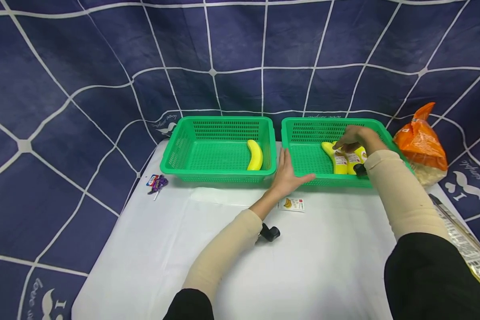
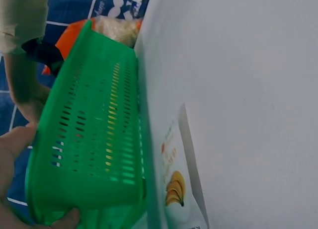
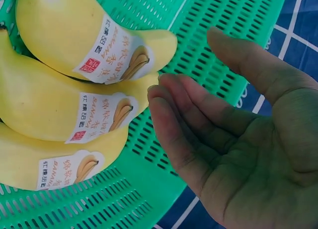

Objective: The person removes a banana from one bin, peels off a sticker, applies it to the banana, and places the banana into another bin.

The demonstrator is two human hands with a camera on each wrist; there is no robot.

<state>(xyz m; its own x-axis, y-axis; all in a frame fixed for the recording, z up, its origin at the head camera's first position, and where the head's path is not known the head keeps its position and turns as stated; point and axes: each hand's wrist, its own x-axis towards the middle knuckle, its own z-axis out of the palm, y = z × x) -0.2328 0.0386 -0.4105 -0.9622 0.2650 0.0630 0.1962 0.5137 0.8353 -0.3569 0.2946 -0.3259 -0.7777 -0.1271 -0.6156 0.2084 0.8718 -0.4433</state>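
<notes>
Three yellow bananas (image 3: 59, 102) with white printed labels lie side by side in the right green basket (image 1: 290, 146). My right hand (image 1: 358, 135) hovers over their ends, fingers loosely bent. In the right wrist view the palm of that hand (image 3: 238, 139) holds nothing. My left hand (image 1: 286, 178) is at the near left corner of the right basket, its fingers extended between the two baskets and its thumb along the front rim. A single banana (image 1: 255, 155) rests inside the left green basket (image 1: 172, 155); no label shows on it.
In front of the baskets lie a white packet with a banana picture (image 1: 291, 204) and a pale strip (image 1: 224, 195). Small wrapped sweets (image 1: 158, 183) are at the left edge. An orange bag (image 1: 422, 144) stands beside the right basket. A patterned blue cloth (image 1: 240, 53) hangs behind.
</notes>
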